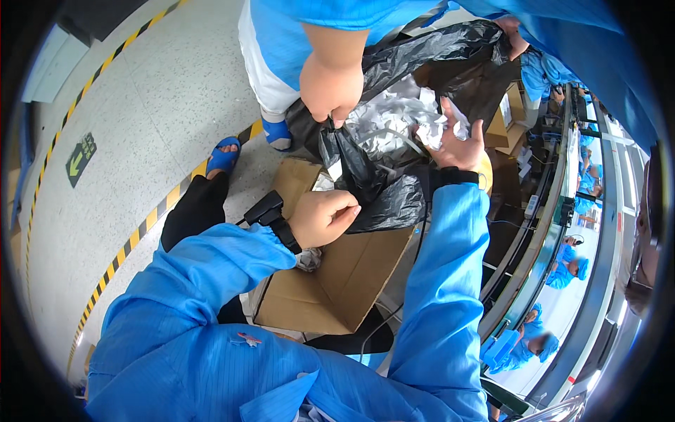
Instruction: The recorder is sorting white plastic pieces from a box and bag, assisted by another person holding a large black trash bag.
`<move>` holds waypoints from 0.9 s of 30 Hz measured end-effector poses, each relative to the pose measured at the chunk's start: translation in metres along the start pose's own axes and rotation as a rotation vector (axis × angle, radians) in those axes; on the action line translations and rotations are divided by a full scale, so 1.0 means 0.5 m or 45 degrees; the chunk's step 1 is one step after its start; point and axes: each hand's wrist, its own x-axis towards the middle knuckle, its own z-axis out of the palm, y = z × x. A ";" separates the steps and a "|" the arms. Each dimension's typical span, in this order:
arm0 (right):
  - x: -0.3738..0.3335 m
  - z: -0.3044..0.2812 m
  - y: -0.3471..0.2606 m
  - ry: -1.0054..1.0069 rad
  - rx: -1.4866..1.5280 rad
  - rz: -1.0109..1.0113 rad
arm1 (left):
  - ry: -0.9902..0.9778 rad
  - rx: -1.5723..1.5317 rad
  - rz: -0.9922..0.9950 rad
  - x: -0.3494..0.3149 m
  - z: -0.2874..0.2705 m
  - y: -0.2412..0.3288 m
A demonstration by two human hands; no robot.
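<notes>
One curled left hand, one upturned right hand, touching paper scraps

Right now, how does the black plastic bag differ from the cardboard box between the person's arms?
The black plastic bag is shiny and wrinkled; the cardboard box is brown and dull, with stiff, flat walls. The bag holds a large heap of white paper scraps, while in the box only a little pale, crumpled material shows. Both are open.
</notes>
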 end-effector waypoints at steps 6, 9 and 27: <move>0.019 -0.032 -0.017 0.435 -0.471 -0.154 | -0.028 0.025 0.030 -0.001 0.002 0.005; 0.039 -0.062 -0.037 0.621 -0.751 -0.125 | -0.061 0.032 0.039 0.000 0.005 0.007; -0.128 -0.052 0.039 0.596 -0.790 -0.653 | -0.065 0.063 0.052 -0.008 0.021 -0.009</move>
